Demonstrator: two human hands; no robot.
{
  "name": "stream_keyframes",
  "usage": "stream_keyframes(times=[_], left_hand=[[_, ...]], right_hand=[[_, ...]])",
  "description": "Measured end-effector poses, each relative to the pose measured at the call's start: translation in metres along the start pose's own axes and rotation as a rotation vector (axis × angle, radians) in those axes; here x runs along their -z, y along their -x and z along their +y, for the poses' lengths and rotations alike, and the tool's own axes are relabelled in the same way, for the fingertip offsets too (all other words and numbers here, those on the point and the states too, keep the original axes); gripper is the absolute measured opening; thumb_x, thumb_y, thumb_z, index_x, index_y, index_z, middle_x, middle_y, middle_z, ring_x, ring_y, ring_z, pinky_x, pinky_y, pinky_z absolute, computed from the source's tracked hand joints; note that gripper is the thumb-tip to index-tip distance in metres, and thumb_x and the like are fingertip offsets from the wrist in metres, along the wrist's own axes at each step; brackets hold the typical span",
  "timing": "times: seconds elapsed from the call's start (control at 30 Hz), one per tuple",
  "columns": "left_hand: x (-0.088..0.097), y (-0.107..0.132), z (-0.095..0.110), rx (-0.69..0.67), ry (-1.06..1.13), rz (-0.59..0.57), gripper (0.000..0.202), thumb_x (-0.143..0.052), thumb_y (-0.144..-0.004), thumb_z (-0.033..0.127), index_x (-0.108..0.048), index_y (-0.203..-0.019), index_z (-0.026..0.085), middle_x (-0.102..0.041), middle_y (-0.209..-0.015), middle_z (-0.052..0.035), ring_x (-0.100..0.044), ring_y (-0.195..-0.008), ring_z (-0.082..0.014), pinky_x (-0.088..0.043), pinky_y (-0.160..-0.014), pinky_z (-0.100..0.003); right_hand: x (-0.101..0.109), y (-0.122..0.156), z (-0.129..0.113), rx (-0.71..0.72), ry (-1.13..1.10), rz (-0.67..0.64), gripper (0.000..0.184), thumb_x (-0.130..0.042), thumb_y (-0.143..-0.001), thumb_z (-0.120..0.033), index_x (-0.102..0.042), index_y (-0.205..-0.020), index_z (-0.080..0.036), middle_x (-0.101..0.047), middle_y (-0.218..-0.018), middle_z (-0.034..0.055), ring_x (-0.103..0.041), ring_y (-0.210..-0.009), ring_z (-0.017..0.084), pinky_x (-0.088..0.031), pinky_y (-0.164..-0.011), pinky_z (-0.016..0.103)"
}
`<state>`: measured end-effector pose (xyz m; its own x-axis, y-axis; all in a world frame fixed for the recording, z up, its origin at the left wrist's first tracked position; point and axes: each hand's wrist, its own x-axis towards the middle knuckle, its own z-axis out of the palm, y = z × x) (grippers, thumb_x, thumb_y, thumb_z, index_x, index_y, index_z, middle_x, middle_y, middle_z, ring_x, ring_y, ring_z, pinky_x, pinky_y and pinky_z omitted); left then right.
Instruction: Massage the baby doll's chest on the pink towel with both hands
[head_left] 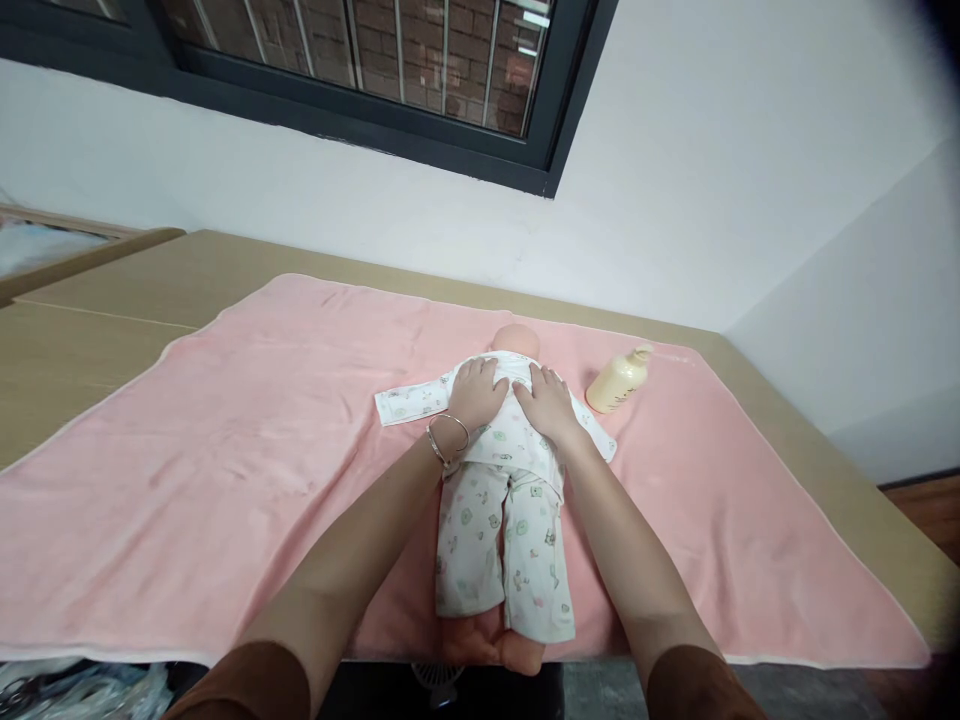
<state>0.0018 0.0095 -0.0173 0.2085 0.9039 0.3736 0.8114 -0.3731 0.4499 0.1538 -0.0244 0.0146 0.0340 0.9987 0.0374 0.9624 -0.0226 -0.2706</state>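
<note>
A baby doll [516,342] in a white printed top [510,440] and matching pants [472,540] lies stretched out, its head away from me and its bare feet at the near edge. No facial features show on its bald head. My left hand [478,393] rests flat on the left side of the doll's upper body, fingers spread, a silver bangle [448,440] at the wrist. On the other side my right hand [547,400] lies flat as well, thumb toward the left one. Both hands are open and press on the cloth without gripping it.
Under the doll is a pink blanket [217,430] spread over a wooden table [112,290]. A cream pump bottle [618,382] stands tilted in view to the right of the doll. Behind the table rise a white wall [420,240] and a dark-framed window [375,70].
</note>
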Motion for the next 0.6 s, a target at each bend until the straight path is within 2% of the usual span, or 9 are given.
stream_keyframes(times=[0.13,0.23,0.3,0.37,0.47,0.5,0.6], left_hand=[[-0.003,0.0,-0.004,0.002,0.064,0.015,0.046,-0.047,-0.098,0.032,-0.058,-0.138,0.013,-0.062,-0.142,-0.0155,-0.052,-0.136,-0.0297,-0.036,-0.12,-0.048],[-0.004,-0.002,-0.01,0.047,0.229,0.047,0.045,-0.037,-0.104,0.036,-0.055,-0.142,0.019,-0.061,-0.146,-0.0107,-0.052,-0.138,-0.0248,-0.037,-0.121,-0.046],[-0.004,-0.004,-0.013,0.112,0.378,0.074,0.051,-0.024,-0.107,0.039,-0.052,-0.146,0.022,-0.061,-0.146,-0.0082,-0.053,-0.138,-0.0204,-0.04,-0.12,-0.042],[-0.004,-0.005,-0.015,0.167,0.482,0.096,0.057,-0.014,-0.108,0.042,-0.05,-0.148,0.023,-0.064,-0.143,-0.0073,-0.054,-0.138,-0.0171,-0.042,-0.118,-0.038],[-0.003,-0.006,-0.015,0.168,0.507,0.11,0.061,-0.01,-0.108,0.045,-0.05,-0.148,0.023,-0.065,-0.141,-0.0074,-0.055,-0.138,-0.0169,-0.042,-0.118,-0.038],[-0.003,-0.005,-0.015,0.156,0.501,0.111,0.06,-0.011,-0.108,0.046,-0.05,-0.148,0.023,-0.065,-0.142,-0.0077,-0.055,-0.138,-0.0176,-0.042,-0.118,-0.039],[-0.004,-0.004,-0.014,0.129,0.488,0.104,0.061,-0.012,-0.108,0.047,-0.05,-0.149,0.023,-0.065,-0.142,-0.0088,-0.054,-0.138,-0.0193,-0.042,-0.118,-0.041]], right_hand=[[0.003,0.004,-0.005,-0.016,-0.068,0.026,0.07,-0.033,-0.102,-0.05,-0.033,-0.159,-0.01,-0.03,-0.166,0.022,-0.025,-0.155,0.036,-0.019,-0.123,0.055],[0.005,0.011,-0.015,0.036,-0.098,0.197,0.077,-0.04,-0.098,-0.046,-0.021,-0.162,-0.007,-0.014,-0.17,0.0234,-0.013,-0.158,0.036,-0.02,-0.122,0.058],[0.006,0.016,-0.022,0.13,-0.074,0.282,0.077,-0.041,-0.098,-0.044,-0.017,-0.164,-0.011,-0.007,-0.172,0.0187,-0.004,-0.159,0.034,-0.017,-0.122,0.06],[0.006,0.02,-0.027,0.206,-0.025,0.22,0.07,-0.039,-0.1,-0.046,-0.025,-0.163,-0.019,-0.012,-0.172,0.013,-0.003,-0.159,0.034,-0.014,-0.123,0.062],[0.007,0.023,-0.029,0.216,0.017,0.057,0.06,-0.037,-0.103,-0.051,-0.04,-0.157,-0.024,-0.022,-0.171,0.0098,-0.013,-0.158,0.035,-0.014,-0.123,0.063],[0.007,0.023,-0.029,0.207,0.012,0.05,0.06,-0.037,-0.103,-0.051,-0.041,-0.156,-0.024,-0.023,-0.171,0.01,-0.017,-0.157,0.035,-0.015,-0.123,0.062],[0.009,0.024,-0.029,0.198,-0.014,0.14,0.061,-0.039,-0.102,-0.049,-0.04,-0.156,-0.021,-0.019,-0.171,0.0115,-0.019,-0.156,0.034,-0.019,-0.123,0.059]])
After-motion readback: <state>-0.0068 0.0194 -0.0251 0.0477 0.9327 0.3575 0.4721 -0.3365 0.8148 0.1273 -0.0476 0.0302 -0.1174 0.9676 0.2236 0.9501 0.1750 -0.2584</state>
